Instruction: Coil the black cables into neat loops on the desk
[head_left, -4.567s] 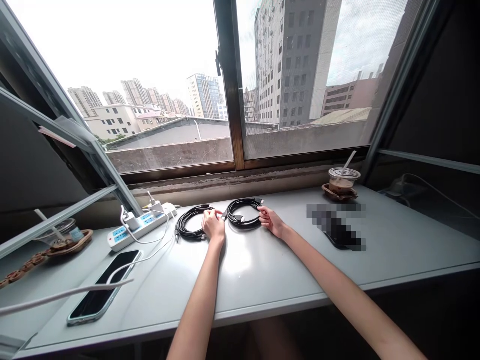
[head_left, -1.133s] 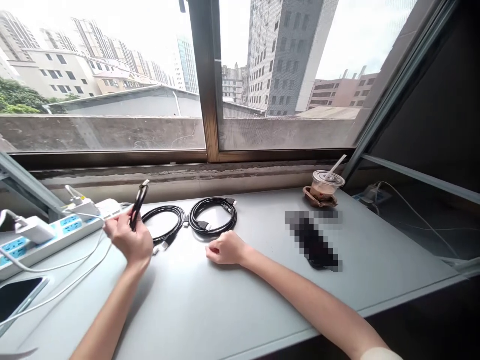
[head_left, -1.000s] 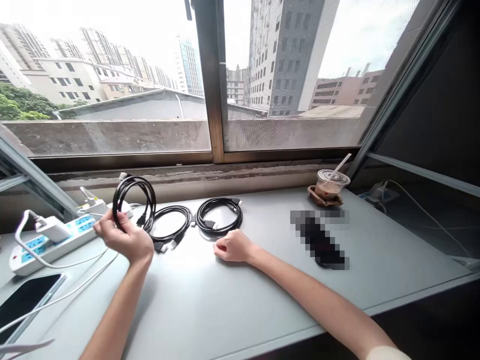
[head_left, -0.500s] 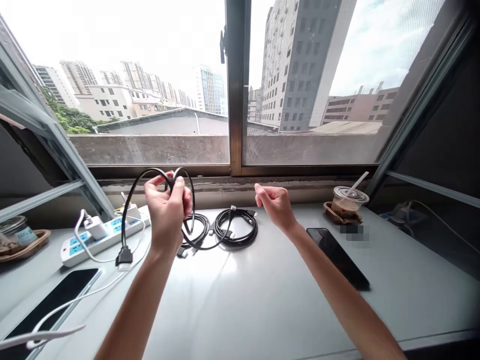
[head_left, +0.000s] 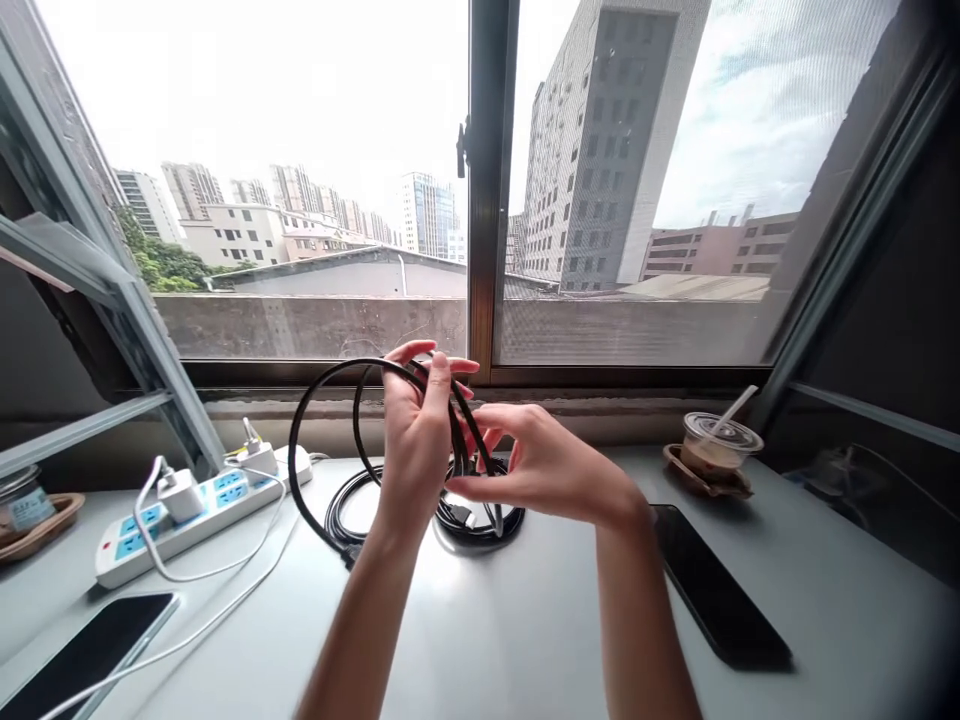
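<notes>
Loops of a black cable hang from my left hand, whose thumb and fingers pinch them above the table. To its right, my right hand is closed around the right side of the same loops, thumb below and fingers behind. One dark connector of the held cable hangs beside my left wrist. Behind and below the hands, a coiled black cable lies on the table at the left, and a second coiled cable lies at the right, partly covered by my hands.
A white power strip with plugs and white cords is at the left, near a phone. Another black phone lies at the right. A drink cup with a straw stands behind it. The window rises beyond the table.
My left hand has moved right with the cable, now gathered in more loops. The right hand has come left and taken hold of them. The hanging connector has swung closer to my left wrist.
</notes>
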